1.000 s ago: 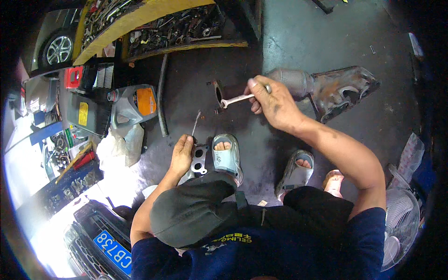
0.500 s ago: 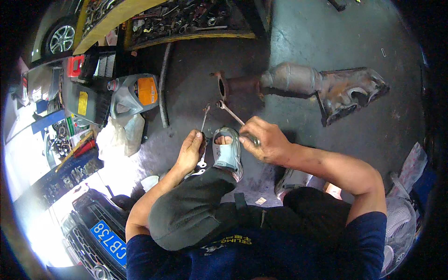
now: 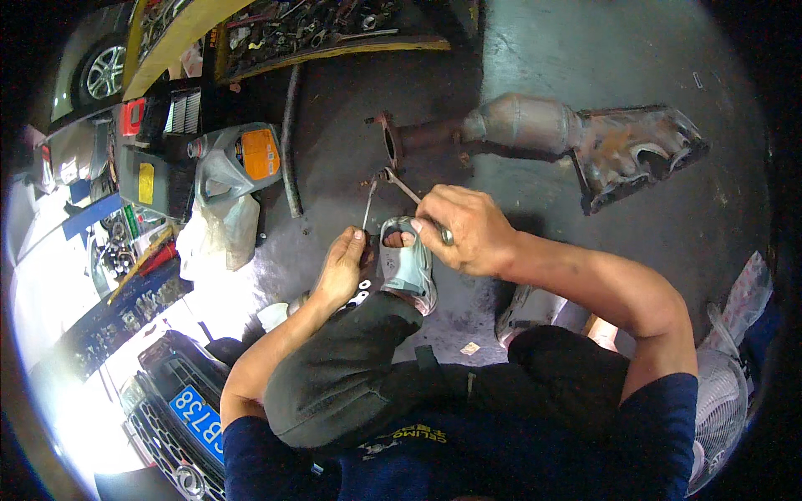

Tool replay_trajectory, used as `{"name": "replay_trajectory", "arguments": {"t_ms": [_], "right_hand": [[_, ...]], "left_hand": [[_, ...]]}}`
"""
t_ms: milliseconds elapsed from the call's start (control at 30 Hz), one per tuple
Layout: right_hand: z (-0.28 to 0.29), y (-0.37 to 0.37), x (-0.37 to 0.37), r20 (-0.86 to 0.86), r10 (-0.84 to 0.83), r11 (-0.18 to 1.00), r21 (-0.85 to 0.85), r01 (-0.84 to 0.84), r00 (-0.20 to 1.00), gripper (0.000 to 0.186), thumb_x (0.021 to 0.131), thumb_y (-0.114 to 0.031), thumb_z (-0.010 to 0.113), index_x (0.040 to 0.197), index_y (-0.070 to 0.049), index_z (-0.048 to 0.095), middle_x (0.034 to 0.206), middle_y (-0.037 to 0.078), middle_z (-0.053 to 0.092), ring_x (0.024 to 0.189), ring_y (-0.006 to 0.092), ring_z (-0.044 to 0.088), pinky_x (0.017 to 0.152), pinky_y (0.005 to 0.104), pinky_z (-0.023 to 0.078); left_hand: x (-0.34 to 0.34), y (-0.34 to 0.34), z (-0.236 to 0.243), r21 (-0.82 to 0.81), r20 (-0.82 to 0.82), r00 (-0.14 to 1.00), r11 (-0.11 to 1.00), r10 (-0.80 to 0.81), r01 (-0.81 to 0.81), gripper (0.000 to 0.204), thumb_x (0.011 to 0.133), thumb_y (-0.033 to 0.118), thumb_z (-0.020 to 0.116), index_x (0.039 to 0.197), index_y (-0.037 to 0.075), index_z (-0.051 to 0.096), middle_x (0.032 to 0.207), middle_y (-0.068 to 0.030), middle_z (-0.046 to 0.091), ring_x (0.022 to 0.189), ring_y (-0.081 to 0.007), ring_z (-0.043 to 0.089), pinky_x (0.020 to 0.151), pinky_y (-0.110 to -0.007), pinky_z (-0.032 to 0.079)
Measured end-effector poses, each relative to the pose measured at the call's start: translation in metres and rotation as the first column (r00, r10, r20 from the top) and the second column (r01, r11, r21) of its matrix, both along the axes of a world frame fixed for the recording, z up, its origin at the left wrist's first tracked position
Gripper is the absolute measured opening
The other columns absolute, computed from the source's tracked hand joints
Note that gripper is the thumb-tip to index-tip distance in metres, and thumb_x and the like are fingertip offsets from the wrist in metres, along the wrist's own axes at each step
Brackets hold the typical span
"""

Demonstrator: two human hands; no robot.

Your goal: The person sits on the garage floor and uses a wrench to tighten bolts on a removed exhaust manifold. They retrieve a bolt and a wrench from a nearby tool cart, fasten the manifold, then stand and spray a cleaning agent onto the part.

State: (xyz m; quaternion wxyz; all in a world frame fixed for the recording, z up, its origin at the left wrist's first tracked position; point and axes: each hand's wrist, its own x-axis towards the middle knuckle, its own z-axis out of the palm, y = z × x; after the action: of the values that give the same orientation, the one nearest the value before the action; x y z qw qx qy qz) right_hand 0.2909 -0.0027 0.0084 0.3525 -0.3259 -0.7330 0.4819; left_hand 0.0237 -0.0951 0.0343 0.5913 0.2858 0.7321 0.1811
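My left hand (image 3: 342, 263) grips a thin metal rod (image 3: 369, 204) that points up to a small, dark fitting (image 3: 378, 178). A silver plate with holes (image 3: 363, 285) shows just beneath that hand. My right hand (image 3: 459, 230) is closed round a wrench (image 3: 404, 185), whose head sits at that fitting, beside the rod's tip. A little above lies a rusty exhaust pipe (image 3: 430, 135) with an end flange (image 3: 388, 142), a bulging converter (image 3: 526, 123) and a crumpled, stained heat shield (image 3: 639, 150) on the dark floor. My sandalled left foot (image 3: 403, 265) is between my hands.
At left are a grey jug (image 3: 242, 163), a plastic bag (image 3: 217, 234), a dark hose (image 3: 292, 142) and a car front (image 3: 171, 417). A yellow-edged rack of tools (image 3: 313, 29) stands at the top. A fan (image 3: 718, 409) is at lower right.
My right hand came down and leftward from over the pipe, bringing the wrench head from beside the flange to the rod's tip. My left hand rose slightly with the rod.
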Motion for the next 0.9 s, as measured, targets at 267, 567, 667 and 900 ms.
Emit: {"name": "replay_trajectory", "arguments": {"t_ms": [267,567,667,900], "right_hand": [[-0.024,-0.042,-0.011,0.376,0.228,0.93,0.189,-0.316,0.898,0.036,0.096,-0.028,0.067,0.12,-0.002,0.064,0.101,0.016,0.064,0.093,0.0337,0.066,0.08,0.0477,0.054],[-0.07,-0.06,-0.06,0.631,0.291,0.882,0.114,-0.457,0.719,0.025,0.094,-0.02,0.06,0.111,-0.002,0.062,0.102,0.019,0.071,0.098,0.0343,0.07,0.085,0.0467,0.054],[-0.078,-0.058,-0.068,0.665,0.294,0.87,0.112,-0.481,0.686,0.023,0.093,-0.019,0.061,0.109,-0.004,0.063,0.103,0.018,0.072,0.1,0.0329,0.071,0.085,0.0458,0.054],[-0.092,-0.045,-0.093,0.691,0.423,0.871,-0.132,-0.473,0.586,0.026,0.1,-0.028,0.057,0.111,-0.006,0.064,0.108,0.016,0.072,0.106,0.0317,0.07,0.088,0.0463,0.054]], "left_hand": [[0.005,-0.004,-0.008,0.017,0.076,0.99,0.993,0.118,-0.12,0.032,0.112,0.042,0.044,0.099,0.014,0.05,0.073,0.0017,0.047,0.055,-0.0077,0.038,0.046,-0.024,0.029],[0.006,-0.006,-0.003,-0.007,0.09,0.99,0.994,0.111,-0.11,0.031,0.112,0.042,0.045,0.098,0.015,0.048,0.073,0.0007,0.048,0.054,-0.0094,0.038,0.046,-0.025,0.029],[0.011,-0.004,0.002,-0.042,0.109,0.985,0.991,0.132,-0.128,0.031,0.112,0.042,0.043,0.097,0.015,0.047,0.073,-0.0002,0.047,0.053,-0.0108,0.037,0.045,-0.026,0.03],[0.031,0.021,0.031,-0.225,0.172,0.93,0.932,0.325,-0.284,0.036,0.113,0.041,0.042,0.09,0.013,0.045,0.069,-0.0001,0.043,0.051,-0.0116,0.036,0.046,-0.028,0.028]]}}
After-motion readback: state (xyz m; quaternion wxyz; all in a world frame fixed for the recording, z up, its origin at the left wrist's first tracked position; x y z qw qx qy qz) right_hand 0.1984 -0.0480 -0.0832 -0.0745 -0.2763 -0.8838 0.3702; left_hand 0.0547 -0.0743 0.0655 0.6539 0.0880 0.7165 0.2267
